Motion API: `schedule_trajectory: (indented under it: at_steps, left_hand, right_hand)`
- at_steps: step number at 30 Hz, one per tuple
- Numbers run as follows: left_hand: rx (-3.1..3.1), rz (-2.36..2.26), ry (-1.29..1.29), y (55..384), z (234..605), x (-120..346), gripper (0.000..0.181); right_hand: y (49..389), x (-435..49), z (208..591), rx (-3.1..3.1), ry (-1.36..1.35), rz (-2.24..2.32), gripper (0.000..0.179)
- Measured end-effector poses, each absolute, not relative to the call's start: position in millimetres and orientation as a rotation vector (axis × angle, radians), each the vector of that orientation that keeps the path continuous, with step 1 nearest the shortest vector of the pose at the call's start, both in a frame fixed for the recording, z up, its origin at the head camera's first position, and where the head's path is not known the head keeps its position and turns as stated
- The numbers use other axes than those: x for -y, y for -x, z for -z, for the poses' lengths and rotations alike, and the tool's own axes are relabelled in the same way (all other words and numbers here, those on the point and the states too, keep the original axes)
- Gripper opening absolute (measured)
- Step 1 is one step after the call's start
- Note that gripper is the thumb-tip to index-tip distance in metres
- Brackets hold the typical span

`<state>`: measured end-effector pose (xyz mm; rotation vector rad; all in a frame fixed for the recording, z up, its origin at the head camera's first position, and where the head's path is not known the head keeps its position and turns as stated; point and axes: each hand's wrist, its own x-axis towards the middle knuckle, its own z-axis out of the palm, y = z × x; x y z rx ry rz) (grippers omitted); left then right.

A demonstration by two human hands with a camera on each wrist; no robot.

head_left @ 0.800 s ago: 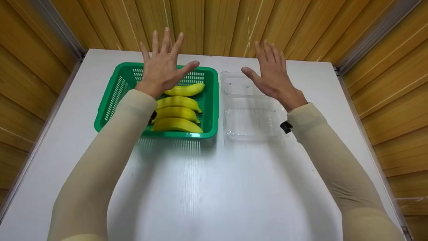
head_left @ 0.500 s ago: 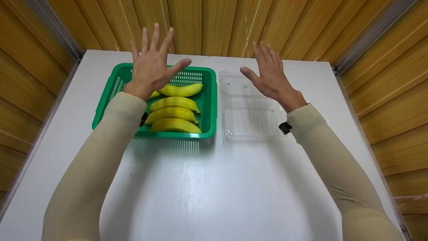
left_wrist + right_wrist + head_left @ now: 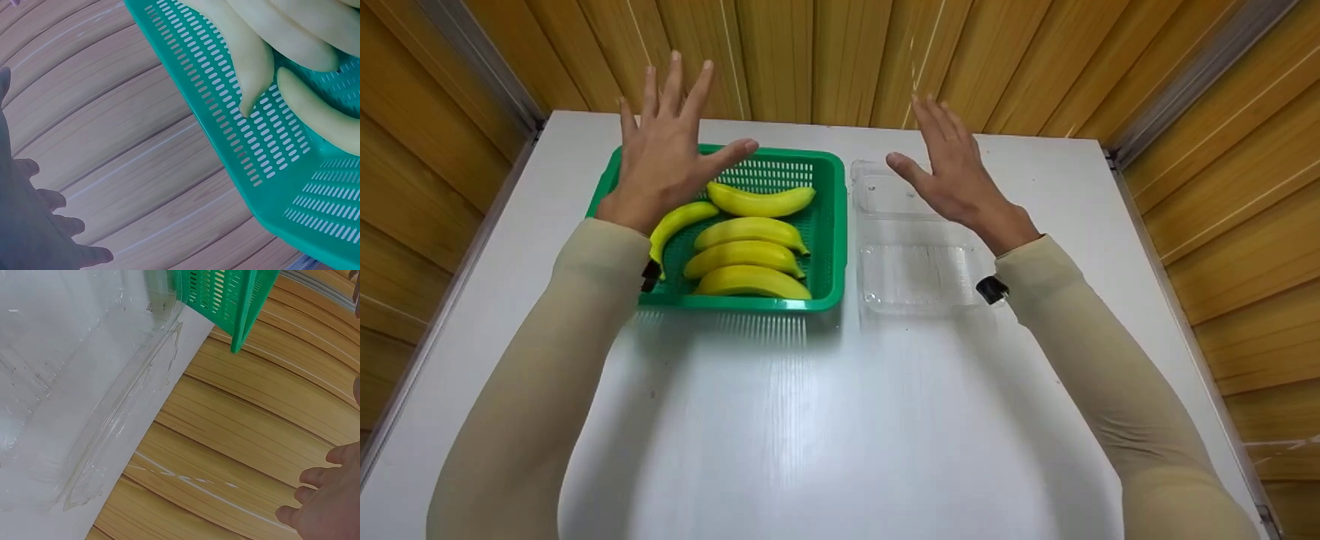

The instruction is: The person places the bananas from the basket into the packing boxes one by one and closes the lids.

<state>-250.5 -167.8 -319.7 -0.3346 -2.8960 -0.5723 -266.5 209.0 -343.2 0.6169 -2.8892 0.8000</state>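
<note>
Five yellow bananas [image 3: 746,259] lie in the green basket [image 3: 832,225], just left of a clear plastic container [image 3: 919,274] on the white table [image 3: 840,420]. Over the basket's left side the person's left hand [image 3: 660,161] hovers, straight fingers splayed, thumb stretched toward the right hand [image 3: 960,172]. That one hangs above the container, fingers extended close together, thumb apart. Both beige-sleeved arms [image 3: 536,375] reach forward, wide apart, toward the wood-patterned wall [image 3: 810,60].
</note>
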Motion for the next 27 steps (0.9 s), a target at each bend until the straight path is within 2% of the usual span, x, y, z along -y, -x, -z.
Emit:
schedule_trajectory:
  at_steps: [27]
  left_hand:
    - [2.826,0.830,0.245,221,343,223,0.096]
  right_hand:
    - [252,-178,348,2.912,-0.736,-1.008,0.090]
